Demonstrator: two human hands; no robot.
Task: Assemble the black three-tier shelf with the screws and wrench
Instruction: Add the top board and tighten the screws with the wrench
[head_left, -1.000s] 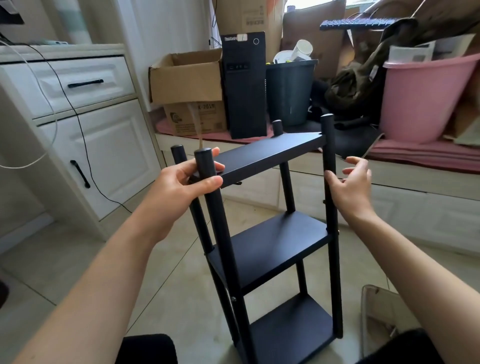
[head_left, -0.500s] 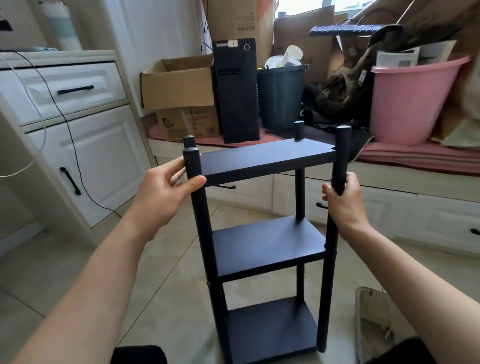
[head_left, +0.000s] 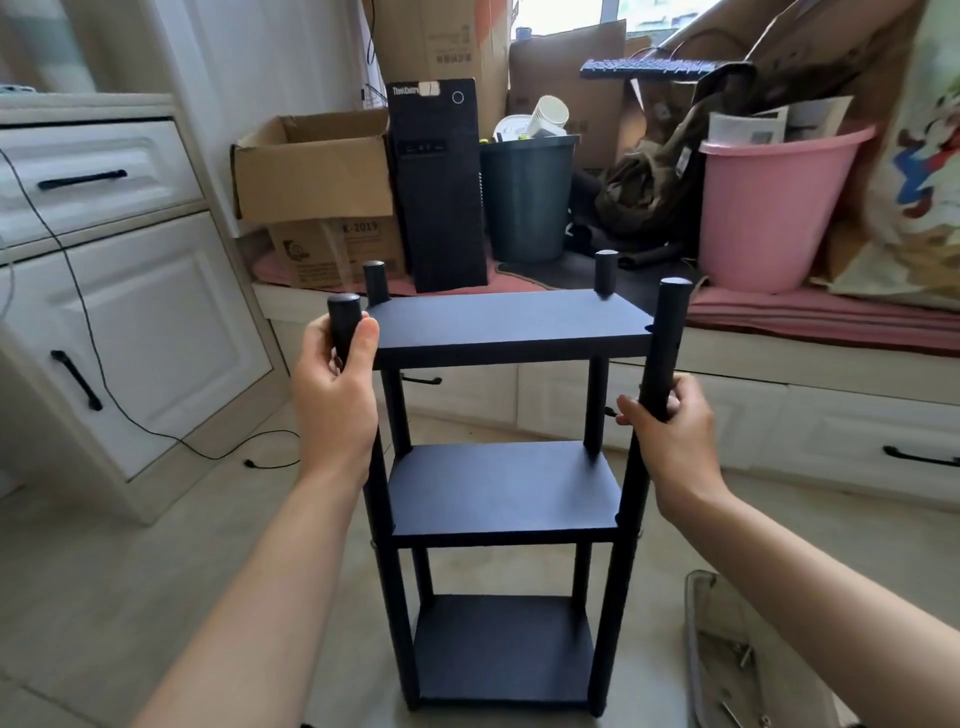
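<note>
The black three-tier shelf (head_left: 506, 491) stands upright on the tiled floor in front of me, all three boards level between its round posts. My left hand (head_left: 335, 400) grips the near left post just below its top. My right hand (head_left: 667, 434) grips the near right post below the top board. At the lower right lies a clear plastic tray (head_left: 693, 644) holding a few loose metal screws (head_left: 740, 657). I see no wrench.
A white cabinet (head_left: 104, 291) with black handles stands at the left, a black cable (head_left: 156, 431) trailing on the floor. Behind the shelf a low bench carries a cardboard box (head_left: 311, 171), computer tower (head_left: 439, 192), dark bin (head_left: 527, 200) and pink tub (head_left: 769, 208).
The shelf has turned from an angled pose to face me squarely and upright. My right hand closed round the right post, and my left hand shifted onto the near left post.
</note>
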